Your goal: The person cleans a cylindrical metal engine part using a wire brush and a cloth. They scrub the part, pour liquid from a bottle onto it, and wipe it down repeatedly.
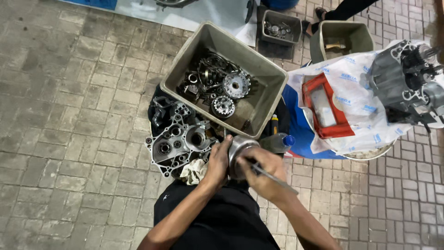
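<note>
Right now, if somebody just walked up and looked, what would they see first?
Probably the big grey tub in the middle, full of dark gears and metal parts. Just below it, the left hand grips a round metal part while the right hand works on it with a thin tool. To the right, a bright red frame lies on white plastic sheeting.

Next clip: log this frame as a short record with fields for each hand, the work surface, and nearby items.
left hand: left hand grips the round grey metal cylinder part
right hand: right hand holds a thin metal rod tool against that part
surface: grey brick paving
ahead: beige plastic bin of gears and clutch parts
left of hands: silver engine crankcase half
right: red rectangular frame on white plastic sheet
</note>
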